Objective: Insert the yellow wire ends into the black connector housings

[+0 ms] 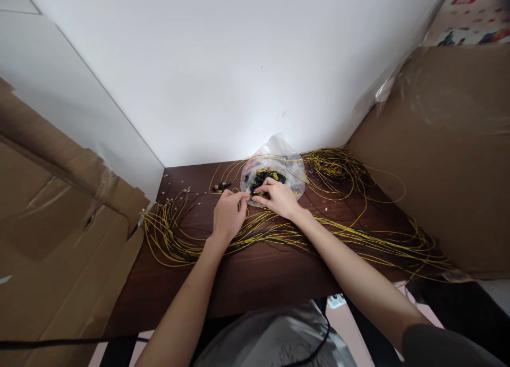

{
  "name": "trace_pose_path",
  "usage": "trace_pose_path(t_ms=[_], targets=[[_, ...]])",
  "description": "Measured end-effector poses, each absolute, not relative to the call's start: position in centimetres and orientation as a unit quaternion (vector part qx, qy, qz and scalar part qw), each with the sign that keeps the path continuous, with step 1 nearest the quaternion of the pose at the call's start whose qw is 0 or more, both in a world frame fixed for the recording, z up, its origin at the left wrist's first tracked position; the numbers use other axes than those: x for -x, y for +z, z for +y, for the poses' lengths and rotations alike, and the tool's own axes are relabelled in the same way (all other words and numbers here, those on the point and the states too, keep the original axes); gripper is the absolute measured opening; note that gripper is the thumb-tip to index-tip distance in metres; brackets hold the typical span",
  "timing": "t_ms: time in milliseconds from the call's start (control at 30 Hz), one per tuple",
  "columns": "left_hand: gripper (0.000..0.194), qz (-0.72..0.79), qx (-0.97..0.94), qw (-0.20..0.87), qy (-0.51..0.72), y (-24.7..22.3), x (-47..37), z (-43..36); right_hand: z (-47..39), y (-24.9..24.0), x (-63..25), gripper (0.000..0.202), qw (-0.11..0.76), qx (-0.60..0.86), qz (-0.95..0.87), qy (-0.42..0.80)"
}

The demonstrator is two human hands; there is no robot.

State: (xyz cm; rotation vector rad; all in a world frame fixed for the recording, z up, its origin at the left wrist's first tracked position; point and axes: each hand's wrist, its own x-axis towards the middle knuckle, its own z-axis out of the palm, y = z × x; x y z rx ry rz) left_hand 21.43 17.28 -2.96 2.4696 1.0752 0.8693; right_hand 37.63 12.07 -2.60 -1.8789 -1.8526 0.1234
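My left hand (230, 214) is closed in a pinch at the near-left edge of a clear plastic bag (295, 170). A thin yellow wire curls at its fingertips and seems to be held there. Just to the right, my right hand (279, 198) reaches over the bag with thumb and fingers curled close to the left fingertips; what it pinches is too small to make out. Small black and yellow parts (270, 175) fill the open bag. Beneath both wrists runs a long bundle of yellow and black wires (258, 234).
A tangled coil of yellow wires (329, 164) lies at the back right of the dark wooden table (263, 282). Small black pieces (221, 186) lie left of the bag, near whitish scraps. Cardboard stands at the left (59, 229) and right (434, 160); a white wall (207, 80) rises behind.
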Motion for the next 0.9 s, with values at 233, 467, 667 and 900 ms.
trace_pose_path(t_ms=[233,467,667,900], targets=[[0.024,0.366,-0.863,0.172,0.302,-3.03,-21.43,17.37,12.09,-2.58,-37.5,0.024,0.223,0.695,-0.683,0.042],[0.023,0.372,-0.86,0.179,0.3,-3.07,-21.43,17.35,12.0,-2.48,-37.29,0.019,0.234,0.7,-0.673,0.051],[0.02,0.356,-0.84,0.232,0.337,-3.12,-21.57,17.52,12.0,-2.52,-37.25,0.018,0.299,0.684,-0.664,0.048],[0.025,0.33,-0.747,0.414,0.403,-3.72,-21.63,18.27,12.15,-2.02,-36.82,0.018,0.453,0.592,-0.654,0.128]])
